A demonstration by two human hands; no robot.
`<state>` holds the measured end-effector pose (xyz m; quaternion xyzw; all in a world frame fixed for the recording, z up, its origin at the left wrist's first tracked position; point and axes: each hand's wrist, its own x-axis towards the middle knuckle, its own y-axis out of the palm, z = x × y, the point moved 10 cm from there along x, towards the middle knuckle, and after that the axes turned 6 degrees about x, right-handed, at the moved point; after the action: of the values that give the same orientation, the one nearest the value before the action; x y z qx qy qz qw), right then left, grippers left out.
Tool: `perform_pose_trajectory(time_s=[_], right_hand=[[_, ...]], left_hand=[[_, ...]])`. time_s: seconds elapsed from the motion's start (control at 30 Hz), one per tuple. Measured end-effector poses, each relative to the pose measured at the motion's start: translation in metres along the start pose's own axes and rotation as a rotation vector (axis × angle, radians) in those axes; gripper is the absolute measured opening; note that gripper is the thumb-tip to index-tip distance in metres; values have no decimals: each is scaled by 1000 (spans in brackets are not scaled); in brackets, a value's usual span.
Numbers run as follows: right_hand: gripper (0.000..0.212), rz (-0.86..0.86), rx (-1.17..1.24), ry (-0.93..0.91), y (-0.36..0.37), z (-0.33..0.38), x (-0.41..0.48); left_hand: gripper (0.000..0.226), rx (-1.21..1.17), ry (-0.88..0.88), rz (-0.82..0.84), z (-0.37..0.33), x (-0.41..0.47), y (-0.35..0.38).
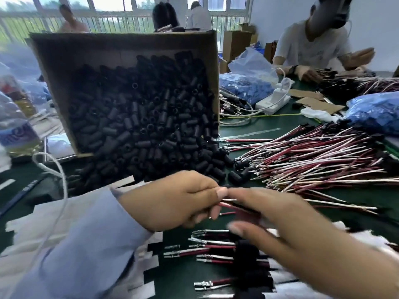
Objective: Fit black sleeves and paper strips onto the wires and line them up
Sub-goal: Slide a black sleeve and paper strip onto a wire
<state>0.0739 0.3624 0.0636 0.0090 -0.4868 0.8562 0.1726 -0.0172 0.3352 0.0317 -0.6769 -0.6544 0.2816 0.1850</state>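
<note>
The green tabletop (248, 130) carries everything. At its far left part stands a cardboard box (121, 50), tilted up on one edge with the open side toward the worker. It is full of short black sleeves (151, 126), and some spill from its lower corner onto the tabletop.

On the right side lies a big pile of red and white wires (313, 160). Their long axis goes left to right, a little fanned, and the metal ends point left, toward the box.

Near the front edge, the left hand (172, 201) has the fingers curled and the thumb pressed down, clamped on a thin red and white wire pair (228, 207). This pair lies nearly level, its length going from left to right between both hands. The right hand (291, 229) is blurred; its fingers reach over the pair toward the left thumb, but I cannot tell if they grip it.

Under the hands, a row of finished wires (207, 251) lies side by side, metal ends pointing left, with black sleeves at their right.

White paper strips (32, 223) lie at the front left corner.
</note>
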Motion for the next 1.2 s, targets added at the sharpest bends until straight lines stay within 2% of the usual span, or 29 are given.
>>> perform_pose_trajectory(time_s=[0.07, 0.1, 0.17, 0.23, 0.3, 0.4, 0.43, 0.5, 0.6, 0.7, 0.8, 1.0, 1.2], right_hand=[[33, -72, -6, -36, 8, 5, 4], [37, -131, -46, -11, 1, -1, 3], [41, -227, -116, 41, -19, -16, -3], [47, -256, -158, 80, -28, -22, -4], [41, -233, -196, 144, -26, -32, -2], [34, -191, -247, 175, -23, -46, -2], [32, -180, -244, 178, -21, -49, -1], [30, -199, -195, 163, -20, -51, 2], [24, -367, -108, 61, -33, -37, -4], [30, -458, -65, -4, -44, -22, -15], [26, -522, 83, -53, -50, -17, -20], [19, -609, 170, -87, -57, -13, -26], [18, -596, 269, -97, -58, -18, -24]], left_hand=[[40, -144, -81, 2, 8, -2, -5], [40, -80, -126, -88, 17, -2, -18], [34, 368, -258, -350, 34, 2, -50], [27, 812, -382, -473, 37, 11, -55], [32, 958, -387, -425, 44, 31, -34], [32, 1016, -359, -380, 49, 44, -22], [29, 982, -344, -369, 49, 43, -25], [21, 742, -291, -332, 49, 35, -34], [21, 200, -47, -287, 25, 21, -43], [25, -80, 166, -243, -6, 10, -46], [25, -157, 237, -171, -23, 9, -36], [25, -118, 296, -145, -39, 2, -32], [26, -60, 298, -149, -43, 0, -31]])
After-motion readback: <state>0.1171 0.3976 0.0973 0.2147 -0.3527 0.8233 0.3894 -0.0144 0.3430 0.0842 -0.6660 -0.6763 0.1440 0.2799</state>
